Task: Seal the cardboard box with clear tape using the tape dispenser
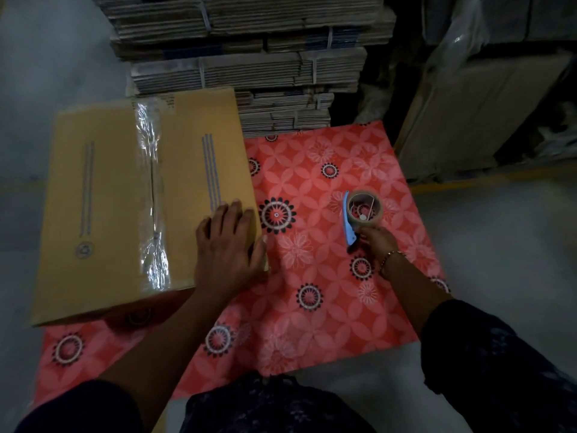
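A closed brown cardboard box (103, 198) lies at the left on a red floral mat (327, 292). A strip of clear tape (151, 198) runs along its centre seam from far edge to near edge. My left hand (229, 248) rests flat on the box's near right corner, fingers spread, thumb hanging over the edge. To the right, my right hand (376, 240) grips the handle of a blue tape dispenser (359, 217) holding a roll of clear tape; the dispenser rests on the mat, apart from the box.
Bundles of flattened cardboard (249, 57) are stacked high just behind the box and mat. Large wrapped cartons (484, 104) stand at the right rear. Grey floor (499, 245) surrounds the mat.
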`<state>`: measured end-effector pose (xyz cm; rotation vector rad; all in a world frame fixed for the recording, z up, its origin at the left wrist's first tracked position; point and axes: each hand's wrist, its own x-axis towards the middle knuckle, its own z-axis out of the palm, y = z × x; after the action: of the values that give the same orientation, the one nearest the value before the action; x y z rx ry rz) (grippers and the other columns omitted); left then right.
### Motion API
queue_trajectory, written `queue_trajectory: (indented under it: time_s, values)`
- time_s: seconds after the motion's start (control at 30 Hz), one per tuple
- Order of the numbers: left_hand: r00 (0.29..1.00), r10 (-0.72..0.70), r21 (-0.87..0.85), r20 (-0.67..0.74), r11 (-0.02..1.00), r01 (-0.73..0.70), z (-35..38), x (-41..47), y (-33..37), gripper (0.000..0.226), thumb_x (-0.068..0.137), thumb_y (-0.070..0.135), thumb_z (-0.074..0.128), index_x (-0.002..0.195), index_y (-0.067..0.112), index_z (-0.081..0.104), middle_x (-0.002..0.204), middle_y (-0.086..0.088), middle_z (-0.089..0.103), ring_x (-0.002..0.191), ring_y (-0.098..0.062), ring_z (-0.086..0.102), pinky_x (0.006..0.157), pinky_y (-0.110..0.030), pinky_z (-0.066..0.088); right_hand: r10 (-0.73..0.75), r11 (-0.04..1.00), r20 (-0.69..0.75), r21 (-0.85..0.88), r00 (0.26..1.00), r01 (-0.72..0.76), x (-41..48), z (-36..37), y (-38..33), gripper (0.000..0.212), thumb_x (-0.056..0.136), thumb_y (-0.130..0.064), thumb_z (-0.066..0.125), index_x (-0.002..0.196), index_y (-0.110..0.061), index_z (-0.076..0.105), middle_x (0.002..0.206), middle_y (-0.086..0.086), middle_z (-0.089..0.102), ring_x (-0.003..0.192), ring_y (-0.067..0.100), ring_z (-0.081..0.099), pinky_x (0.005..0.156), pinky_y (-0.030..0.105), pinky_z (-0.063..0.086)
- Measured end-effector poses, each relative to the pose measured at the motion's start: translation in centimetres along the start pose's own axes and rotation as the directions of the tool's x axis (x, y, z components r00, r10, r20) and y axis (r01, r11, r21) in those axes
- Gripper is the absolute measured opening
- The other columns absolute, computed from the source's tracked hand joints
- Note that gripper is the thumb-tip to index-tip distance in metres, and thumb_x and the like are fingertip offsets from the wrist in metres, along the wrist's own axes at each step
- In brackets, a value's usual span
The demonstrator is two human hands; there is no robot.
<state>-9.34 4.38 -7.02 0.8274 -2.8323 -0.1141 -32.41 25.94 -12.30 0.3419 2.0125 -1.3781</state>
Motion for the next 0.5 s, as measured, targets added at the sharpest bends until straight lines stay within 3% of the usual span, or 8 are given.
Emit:
queue_trajectory:
  time_s: [0.13, 0.2, 0.27, 0.33, 0.43, 0.5]
  values:
    - [1.000, 0.008, 0.013, -0.005, 1.000, -0.008, 0.1, 0.1, 0.0, 0.057, 0.094, 0.049, 0.049, 0.139, 0.015, 0.052, 0.153, -0.013, 0.049, 0.142, -0.034, 0.042, 0.112, -0.054, 0.032, 0.029, 0.999, 0.008, -0.041, 1.000, -0.029, -0.2, -0.3, -0.6, 0.028, 0.085, -0.015, 0.072, 0.109, -0.001, 0.071, 0.095, 0.014, 0.071, 0.067, 0.018, 0.064, 0.050, 0.021, 0.050]
    - [1.000, 0.011, 0.022, 0.002, 1.000, -0.011, 0.2, 0.0, 0.0, 0.057, 0.094, 0.049, 0.049, 0.139, 0.015, 0.053, 0.153, -0.013, 0.049, 0.142, -0.035, 0.043, 0.111, -0.053, 0.032, -0.021, 0.980, -0.024, -0.198, 0.999, 0.016, -0.4, -0.8, -1.2, 0.028, 0.085, -0.021, 0.071, 0.106, -0.003, 0.070, 0.098, 0.014, 0.068, 0.073, 0.022, 0.062, 0.059, 0.024, 0.050]
    - [1.000, 0.012, 0.024, 0.008, 1.000, -0.012, 0.1, 0.1, -0.1, 0.056, 0.093, 0.049, 0.050, 0.139, 0.016, 0.053, 0.152, -0.012, 0.050, 0.141, -0.034, 0.044, 0.110, -0.053, 0.033, -0.108, 0.917, -0.075, -0.393, 0.991, 0.070, -1.1, -1.3, -1.8, 0.050, 0.077, -0.036, 0.075, 0.114, -0.004, 0.064, 0.108, 0.017, 0.065, 0.096, 0.032, 0.064, 0.078, 0.035, 0.050]
    - [1.000, -0.005, 0.003, 0.024, 1.000, 0.005, 0.1, -0.1, 0.0, 0.056, 0.092, 0.049, 0.052, 0.138, 0.018, 0.054, 0.153, -0.011, 0.050, 0.140, -0.033, 0.045, 0.109, -0.052, 0.034, -0.211, 0.859, -0.054, -0.486, 0.976, 0.159, -1.6, -1.6, -2.2, 0.068, 0.065, -0.047, 0.074, 0.118, -0.004, 0.062, 0.118, 0.019, 0.067, 0.106, 0.037, 0.062, 0.083, 0.040, 0.049]
    - [0.999, -0.008, -0.022, 0.036, 1.000, 0.009, -0.3, -0.4, 0.1, 0.056, 0.091, 0.051, 0.052, 0.136, 0.019, 0.057, 0.151, -0.011, 0.052, 0.137, -0.033, 0.049, 0.106, -0.051, 0.038, -0.423, 0.759, 0.071, -0.516, 0.903, 0.396, -2.8, -1.5, -4.1, 0.050, 0.076, -0.035, 0.074, 0.117, -0.007, 0.066, 0.120, 0.016, 0.068, 0.109, 0.035, 0.064, 0.087, 0.039, 0.050]
    - [0.999, 0.023, -0.031, 0.039, 0.999, -0.021, -0.7, 0.1, -0.4, 0.058, 0.089, 0.055, 0.050, 0.133, 0.020, 0.058, 0.147, -0.010, 0.056, 0.132, -0.033, 0.054, 0.101, -0.051, 0.043, -0.493, 0.666, 0.150, -0.569, 0.857, 0.482, -3.8, -1.3, -6.4, 0.061, 0.080, -0.035, 0.072, 0.134, -0.010, 0.057, 0.137, 0.016, 0.058, 0.124, 0.035, 0.056, 0.099, 0.040, 0.047]
